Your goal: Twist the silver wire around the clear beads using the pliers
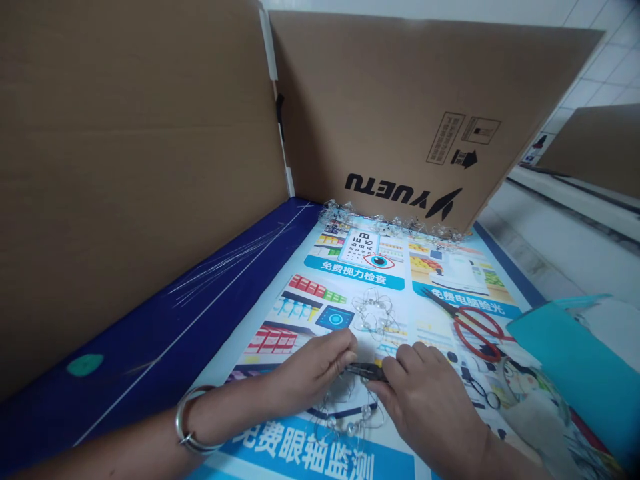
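Observation:
My right hand (427, 403) is closed around dark-handled pliers (367, 371), whose jaws point left to the fingertips of my left hand (320, 363). That left hand is pinched shut on a beaded wire piece (353, 425), which hangs below both hands in thin loops with clear round beads. Exactly where the jaws meet the wire is too small to make out. Just beyond my hands, a second beaded wire ring (374, 313) lies on the printed sheet.
Cardboard panels (400, 100) stand at the left and back. More beaded wire pieces (390, 223) line the back panel's foot. Loose straight wires (225, 263) lie on the blue surface at left. Red-handled scissors (480, 330), small scissors (485, 393) and a turquoise sheet (575, 373) are at right.

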`<state>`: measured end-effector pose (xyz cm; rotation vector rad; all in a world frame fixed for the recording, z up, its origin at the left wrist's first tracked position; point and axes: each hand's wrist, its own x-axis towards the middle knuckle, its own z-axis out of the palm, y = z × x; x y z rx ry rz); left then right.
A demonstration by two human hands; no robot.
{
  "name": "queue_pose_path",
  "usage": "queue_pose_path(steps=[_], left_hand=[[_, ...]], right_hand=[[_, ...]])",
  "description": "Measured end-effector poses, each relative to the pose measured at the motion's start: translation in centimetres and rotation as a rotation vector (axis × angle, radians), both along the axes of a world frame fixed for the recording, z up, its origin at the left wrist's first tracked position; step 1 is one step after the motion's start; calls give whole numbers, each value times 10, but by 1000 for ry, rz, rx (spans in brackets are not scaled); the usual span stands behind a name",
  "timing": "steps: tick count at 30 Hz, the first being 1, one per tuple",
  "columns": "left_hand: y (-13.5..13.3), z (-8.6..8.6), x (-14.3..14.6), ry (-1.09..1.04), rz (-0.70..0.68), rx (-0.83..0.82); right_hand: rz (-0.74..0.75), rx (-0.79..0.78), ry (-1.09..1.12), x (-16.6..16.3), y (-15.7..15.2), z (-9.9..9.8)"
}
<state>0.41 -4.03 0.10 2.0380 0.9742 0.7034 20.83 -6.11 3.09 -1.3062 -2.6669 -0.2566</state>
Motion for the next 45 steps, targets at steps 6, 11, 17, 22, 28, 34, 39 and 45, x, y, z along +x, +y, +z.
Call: queue_pose_path(steps=[6, 11, 17, 22, 28, 34, 39, 45], left_hand=[[-1, -1, 1, 5, 27, 24], [-2, -1, 2, 17, 74, 23], [-3, -3, 4, 24, 118, 14], [-4, -5, 5, 35, 136, 26], [-5, -7, 5, 23, 138, 49], [-5, -5, 5, 10, 145, 30], [-4, 1, 4, -33, 116, -13], [-4, 2, 2, -59, 77, -37]], right_hand=[[5, 75, -17, -3, -3, -2], [-20, 106, -46, -5, -5, -3], [-33, 103, -53, -8, -6, -4], [-26, 77, -48, -7, -7, -5], [-31, 59, -38, -7, -7, -5], [-16, 46, -11, -5, -4, -7], [-33, 24, 13, -2, -3, -5], [-30, -41, 29, 0, -4, -1]])
